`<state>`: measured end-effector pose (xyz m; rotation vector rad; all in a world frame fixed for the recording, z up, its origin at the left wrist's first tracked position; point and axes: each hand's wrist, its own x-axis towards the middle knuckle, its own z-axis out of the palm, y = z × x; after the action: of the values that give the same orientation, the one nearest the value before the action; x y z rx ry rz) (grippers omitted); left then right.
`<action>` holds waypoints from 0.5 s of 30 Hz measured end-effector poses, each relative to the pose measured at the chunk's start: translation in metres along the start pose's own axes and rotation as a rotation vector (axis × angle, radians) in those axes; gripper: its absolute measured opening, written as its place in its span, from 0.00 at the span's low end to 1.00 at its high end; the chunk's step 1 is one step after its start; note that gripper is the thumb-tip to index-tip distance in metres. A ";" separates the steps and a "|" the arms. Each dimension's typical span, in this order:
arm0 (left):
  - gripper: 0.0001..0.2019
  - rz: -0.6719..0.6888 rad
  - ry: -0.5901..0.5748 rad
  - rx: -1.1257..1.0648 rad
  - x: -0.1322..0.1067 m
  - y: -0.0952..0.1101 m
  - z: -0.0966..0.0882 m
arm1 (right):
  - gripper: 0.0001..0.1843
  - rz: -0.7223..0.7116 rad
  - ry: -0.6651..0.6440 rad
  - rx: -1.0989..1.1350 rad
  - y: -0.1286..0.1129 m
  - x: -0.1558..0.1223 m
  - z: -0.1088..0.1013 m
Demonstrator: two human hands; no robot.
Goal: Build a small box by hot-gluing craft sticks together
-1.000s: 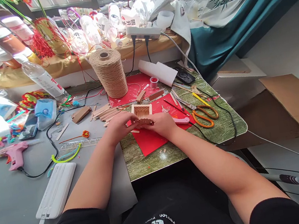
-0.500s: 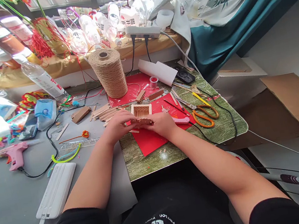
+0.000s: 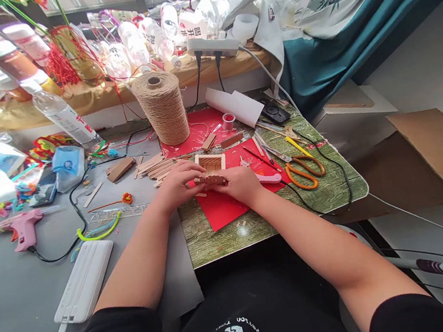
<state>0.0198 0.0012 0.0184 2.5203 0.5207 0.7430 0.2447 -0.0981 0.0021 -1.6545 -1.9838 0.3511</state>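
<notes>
Two bare hands are engaged on one small brown piece (image 3: 214, 180), which is located above the red sheet (image 3: 221, 211) on the green wood-patterned board (image 3: 209, 247). The piece is positioned between the hands: its 9 o'clock end is met by the thumb and fingertips of the left hand (image 3: 177, 189), and its 3 o'clock end is gripped between the thumb and fingers of the right hand (image 3: 243, 185). Both grips are closed down to roughly the thickness of the piece; the pressure applied cannot be determined. Part of the piece is covered by the fingers, and its middle is left exposed between them.

The long axis is observed to run from 9 to 3 o'clock, with the 3 o'clock end slightly lower. A notched or uneven edge is turned toward 12 o'clock; finer detail is too small to be read.

Taking the piece as centre, a small wooden box (image 3: 211, 163) is found just beyond it at 12 o'clock; contact between the two cannot be confirmed. Loose wooden strips (image 3: 158, 167) are noted at 10 o'clock, a twine spool (image 3: 162, 111) at 11, a cup of red beads (image 3: 228, 120) at 1, and orange-handled scissors (image 3: 288, 159) at 3. A pink glue gun (image 3: 25, 228) is recorded well apart at 9 o'clock.
</notes>
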 end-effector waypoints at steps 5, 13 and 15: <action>0.01 0.012 -0.003 -0.013 -0.001 -0.005 0.004 | 0.22 -0.008 0.005 -0.006 0.001 0.000 0.002; 0.04 0.044 0.005 0.010 -0.002 -0.007 0.006 | 0.19 -0.043 0.038 0.017 0.001 -0.002 0.003; 0.05 0.048 -0.011 0.028 -0.001 -0.004 0.005 | 0.19 -0.036 0.034 0.019 0.001 -0.002 0.003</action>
<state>0.0213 0.0021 0.0124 2.5692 0.4716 0.7441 0.2443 -0.0994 -0.0013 -1.6004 -1.9772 0.3257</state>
